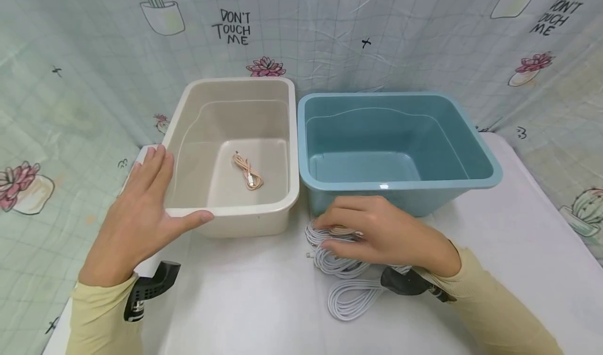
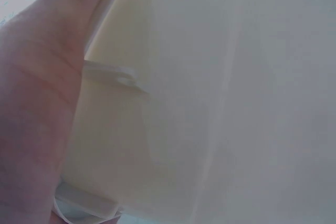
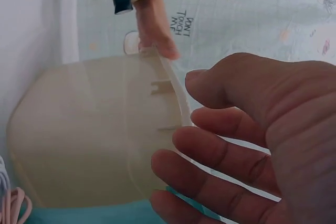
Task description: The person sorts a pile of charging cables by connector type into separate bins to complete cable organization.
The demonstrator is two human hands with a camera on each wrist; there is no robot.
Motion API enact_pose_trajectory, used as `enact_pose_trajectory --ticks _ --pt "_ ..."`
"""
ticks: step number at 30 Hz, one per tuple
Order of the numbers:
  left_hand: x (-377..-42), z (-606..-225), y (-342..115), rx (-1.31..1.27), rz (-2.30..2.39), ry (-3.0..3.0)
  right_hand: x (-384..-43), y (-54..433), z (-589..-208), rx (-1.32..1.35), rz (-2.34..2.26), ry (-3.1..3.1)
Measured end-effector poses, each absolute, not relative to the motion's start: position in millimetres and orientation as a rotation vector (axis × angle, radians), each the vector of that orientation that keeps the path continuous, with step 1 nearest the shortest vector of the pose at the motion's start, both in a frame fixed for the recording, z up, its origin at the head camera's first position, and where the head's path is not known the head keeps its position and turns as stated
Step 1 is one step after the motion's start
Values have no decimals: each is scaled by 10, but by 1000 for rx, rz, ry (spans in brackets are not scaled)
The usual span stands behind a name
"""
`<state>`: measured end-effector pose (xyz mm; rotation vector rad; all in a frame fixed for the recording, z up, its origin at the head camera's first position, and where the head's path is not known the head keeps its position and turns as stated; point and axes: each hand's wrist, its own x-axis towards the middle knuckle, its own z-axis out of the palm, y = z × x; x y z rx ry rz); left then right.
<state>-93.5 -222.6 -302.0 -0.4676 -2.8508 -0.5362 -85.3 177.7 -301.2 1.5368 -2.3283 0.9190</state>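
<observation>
Head view: one cream bin, beside one blue bin, held one beige cable; left hand, fingers extended, touched the cream rim; right hand, loosely bent, partly hid at least two white cables. Left wrist: one cream wall showed. Right wrist: thumb and four fingers stood apart.

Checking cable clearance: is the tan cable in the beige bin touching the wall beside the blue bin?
Apart. In the head view, a strip of bare bin floor shows between the tan cable and that wall.
</observation>
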Motion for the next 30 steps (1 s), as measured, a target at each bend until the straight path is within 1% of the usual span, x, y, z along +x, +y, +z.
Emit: enact_pose_trajectory --ticks 7,13,23,30 --pt "-936 -3005 -2229 -469 -532 -2866 -773 1842 -3109 1468 821 -2359" --pt "-948 -2977 -2221 -437 -540 -2894 -778 1879 -3115 1398 671 -2420" --pt "-964 -2966 -2216 -451 -538 -2892 -818 1933 -3162 1403 630 -2472" --pt "-972 -2972 -2223 -449 -563 -2880 -882 1972 -3265 1419 593 -2514"
